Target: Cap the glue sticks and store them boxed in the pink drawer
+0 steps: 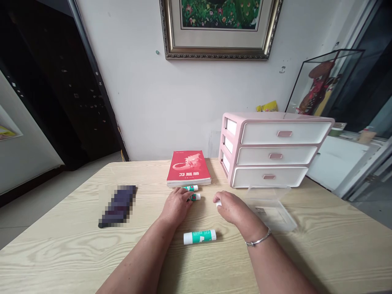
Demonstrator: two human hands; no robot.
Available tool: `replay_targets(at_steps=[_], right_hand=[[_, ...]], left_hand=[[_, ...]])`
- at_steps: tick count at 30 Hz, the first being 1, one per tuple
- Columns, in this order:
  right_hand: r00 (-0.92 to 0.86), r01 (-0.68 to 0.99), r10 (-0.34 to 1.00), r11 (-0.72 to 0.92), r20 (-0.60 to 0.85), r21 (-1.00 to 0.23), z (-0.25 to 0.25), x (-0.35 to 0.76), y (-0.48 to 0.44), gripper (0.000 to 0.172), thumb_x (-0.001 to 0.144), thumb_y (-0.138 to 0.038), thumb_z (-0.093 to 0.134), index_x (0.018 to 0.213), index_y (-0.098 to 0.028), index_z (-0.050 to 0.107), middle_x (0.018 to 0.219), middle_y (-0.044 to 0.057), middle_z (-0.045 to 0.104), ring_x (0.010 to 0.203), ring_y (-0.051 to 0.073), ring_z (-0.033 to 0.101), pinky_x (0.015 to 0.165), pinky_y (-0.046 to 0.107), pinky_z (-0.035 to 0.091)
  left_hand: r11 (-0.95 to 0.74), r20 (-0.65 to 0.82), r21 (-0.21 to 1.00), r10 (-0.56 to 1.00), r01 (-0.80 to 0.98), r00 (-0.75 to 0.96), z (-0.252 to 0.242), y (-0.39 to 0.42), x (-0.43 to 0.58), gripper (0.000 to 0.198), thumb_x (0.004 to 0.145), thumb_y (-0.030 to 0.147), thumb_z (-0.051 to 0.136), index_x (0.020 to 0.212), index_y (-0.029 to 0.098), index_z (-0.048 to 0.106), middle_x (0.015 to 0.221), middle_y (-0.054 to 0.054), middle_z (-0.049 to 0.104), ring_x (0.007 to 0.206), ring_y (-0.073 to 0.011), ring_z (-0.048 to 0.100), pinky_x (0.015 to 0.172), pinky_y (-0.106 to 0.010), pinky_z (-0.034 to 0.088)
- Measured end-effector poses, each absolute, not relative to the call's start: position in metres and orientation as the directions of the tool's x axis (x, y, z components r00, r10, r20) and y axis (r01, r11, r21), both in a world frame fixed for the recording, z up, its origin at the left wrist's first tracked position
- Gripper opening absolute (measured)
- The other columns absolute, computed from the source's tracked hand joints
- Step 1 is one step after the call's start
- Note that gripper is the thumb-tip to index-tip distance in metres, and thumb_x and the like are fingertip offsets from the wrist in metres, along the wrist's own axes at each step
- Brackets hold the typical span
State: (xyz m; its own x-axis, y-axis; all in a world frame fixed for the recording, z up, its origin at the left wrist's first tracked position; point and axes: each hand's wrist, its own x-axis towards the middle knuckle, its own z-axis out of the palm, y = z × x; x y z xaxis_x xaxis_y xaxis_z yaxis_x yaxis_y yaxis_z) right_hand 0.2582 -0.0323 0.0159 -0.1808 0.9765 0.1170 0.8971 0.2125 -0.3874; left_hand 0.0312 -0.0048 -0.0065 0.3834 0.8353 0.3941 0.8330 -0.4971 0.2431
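Note:
My left hand rests on the table with its fingers closed over a small green-and-white glue stick, whose left part they hide. Just behind it, another small glue stick lies against the front of a red book. My right hand is closed around a small object with a white end, which looks like a glue stick; most of it is hidden in the fingers. A larger glue stick lies on its side between my forearms.
Beside my right wrist is a clear plastic box with its lid raised. Behind it stands a pink-and-white drawer unit. A dark, pixelated object lies on the left of the wooden table. A white wall rises behind.

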Motion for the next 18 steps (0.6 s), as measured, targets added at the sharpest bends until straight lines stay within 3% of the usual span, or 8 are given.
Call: replay_targets(at_steps=[5, 7, 10, 14, 18], right_hand=[[-0.180, 0.898, 0.971, 0.227, 0.156, -0.378, 0.018, 0.257, -0.032, 0.024, 0.078, -0.008, 0.054, 0.093, -0.019, 0.069, 0.099, 0.007, 0.070, 0.094, 0.021, 0.063, 0.081, 0.029, 0.042], [-0.155, 0.889, 0.964, 0.231, 0.214, -0.396, 0.022, 0.254, -0.032, 0.024, 0.081, -0.009, 0.052, 0.093, -0.019, 0.069, 0.098, 0.007, 0.071, 0.093, 0.020, 0.063, 0.080, 0.029, 0.042], [-0.087, 0.864, 0.950, 0.222, 0.301, -0.451, 0.027, 0.250, -0.033, 0.023, 0.085, -0.014, 0.050, 0.094, -0.021, 0.069, 0.092, 0.004, 0.072, 0.086, 0.018, 0.064, 0.074, 0.027, 0.042], [-0.054, 0.832, 0.941, 0.227, 0.334, -0.505, 0.029, 0.244, -0.036, 0.021, 0.085, -0.017, 0.049, 0.094, -0.022, 0.068, 0.082, 0.003, 0.071, 0.073, 0.016, 0.063, 0.063, 0.025, 0.040], [-0.068, 0.790, 0.942, 0.252, 0.329, -0.558, 0.025, 0.239, -0.037, 0.021, 0.082, -0.016, 0.050, 0.090, -0.022, 0.068, 0.077, 0.002, 0.070, 0.067, 0.015, 0.060, 0.060, 0.024, 0.038]], left_hand=[[-0.486, 0.424, 0.364, 0.846, 0.795, 0.323, 0.001, -0.014, 0.024, 0.028, 0.090, 0.029, 0.055, 0.112, 0.023, 0.071, 0.114, -0.008, 0.068, 0.109, -0.0256, 0.059, 0.095, -0.036, 0.045], [-0.464, 0.348, 0.463, 0.879, 0.755, 0.326, 0.008, -0.025, 0.021, 0.029, 0.090, 0.038, 0.053, 0.107, 0.023, 0.072, 0.106, -0.007, 0.069, 0.094, -0.0233, 0.064, 0.084, -0.033, 0.048], [-0.472, 0.138, 0.557, 0.864, 0.684, 0.484, 0.020, -0.045, 0.022, 0.035, 0.081, 0.050, 0.062, 0.103, 0.025, 0.072, 0.098, -0.004, 0.069, 0.078, -0.0200, 0.064, 0.069, -0.028, 0.047], [-0.580, 0.024, 0.466, 0.763, 0.668, 0.646, 0.026, -0.065, 0.034, 0.044, 0.057, 0.047, 0.082, 0.093, 0.026, 0.071, 0.092, -0.003, 0.066, 0.082, -0.0232, 0.060, 0.063, -0.027, 0.042], [-0.620, 0.061, 0.412, 0.750, 0.668, 0.659, 0.018, -0.064, 0.042, 0.020, 0.066, 0.035, 0.076, 0.081, 0.024, 0.069, 0.085, -0.003, 0.064, 0.081, -0.0222, 0.057, 0.064, -0.027, 0.038]])
